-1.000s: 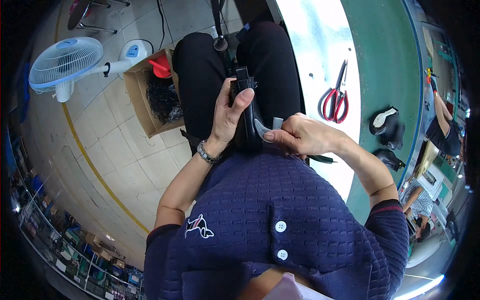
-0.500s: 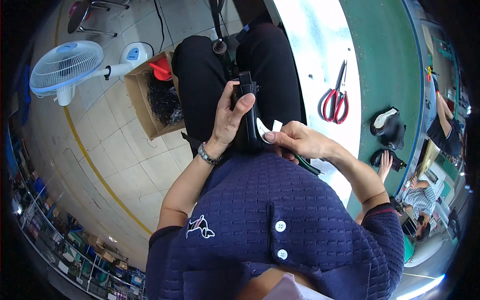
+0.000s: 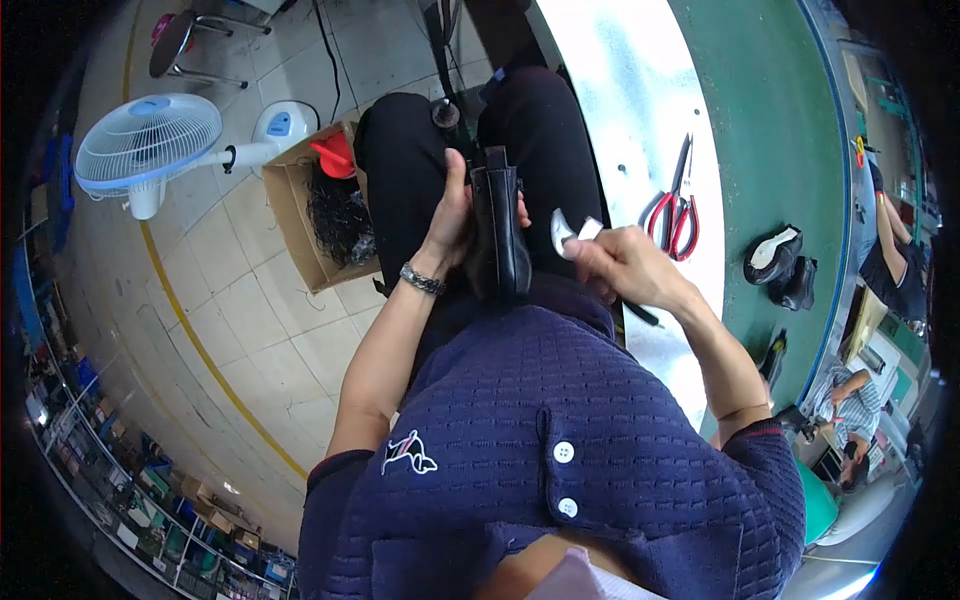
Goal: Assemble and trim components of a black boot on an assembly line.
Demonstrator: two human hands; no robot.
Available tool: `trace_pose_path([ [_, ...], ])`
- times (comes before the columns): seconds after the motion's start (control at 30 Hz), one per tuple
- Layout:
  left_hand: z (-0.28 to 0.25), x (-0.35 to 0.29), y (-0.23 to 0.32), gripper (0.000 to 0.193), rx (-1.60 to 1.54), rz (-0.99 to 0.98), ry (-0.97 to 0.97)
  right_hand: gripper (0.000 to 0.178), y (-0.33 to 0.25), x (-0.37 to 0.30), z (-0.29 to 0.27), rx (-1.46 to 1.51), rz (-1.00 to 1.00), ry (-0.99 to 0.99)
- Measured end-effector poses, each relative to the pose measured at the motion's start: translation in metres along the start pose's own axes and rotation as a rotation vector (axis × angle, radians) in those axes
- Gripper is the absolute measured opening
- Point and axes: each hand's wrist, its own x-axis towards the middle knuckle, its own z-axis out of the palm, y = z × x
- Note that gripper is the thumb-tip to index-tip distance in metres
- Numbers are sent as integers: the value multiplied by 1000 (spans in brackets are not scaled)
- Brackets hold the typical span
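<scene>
A black leather boot (image 3: pixel 498 240) stands over my lap, its narrow end toward my knees. My left hand (image 3: pixel 455 215) is wrapped round it from the left with the thumb raised, and fingertips show on its right side. To the right of the boot, apart from it, my right hand (image 3: pixel 632 265) is closed on a hand tool. Its pale, curved, shiny end (image 3: pixel 562 235) sticks out past the thumb, and its dark handle (image 3: pixel 641 314) shows below the hand. My palm hides the middle of the tool, so its exact kind is unclear.
Red-handled scissors (image 3: pixel 674 215) lie on the metal bench strip (image 3: pixel 625 100) at my right. Beyond, dark shoes (image 3: pixel 775 258) rest on the green bench top (image 3: pixel 765 130). A cardboard box (image 3: pixel 290 225) with black scraps and a white fan (image 3: pixel 150 140) stand at my left.
My right hand has drawn the tool away from the boot, to the right. The boot is turned slightly in my left hand. Another person's hand has left the shoe on the green bench.
</scene>
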Motion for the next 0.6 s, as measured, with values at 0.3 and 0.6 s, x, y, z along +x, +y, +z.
trace_pose_path([
  [0.3, 60, 1, 27, 87, 456, 194, 53, 40, 102, 32, -35, -621, -72, 844],
  [0.6, 115, 8, 59, 96, 359, 246, -211, 91, 48, 18, -32, -342, -647, 659],
])
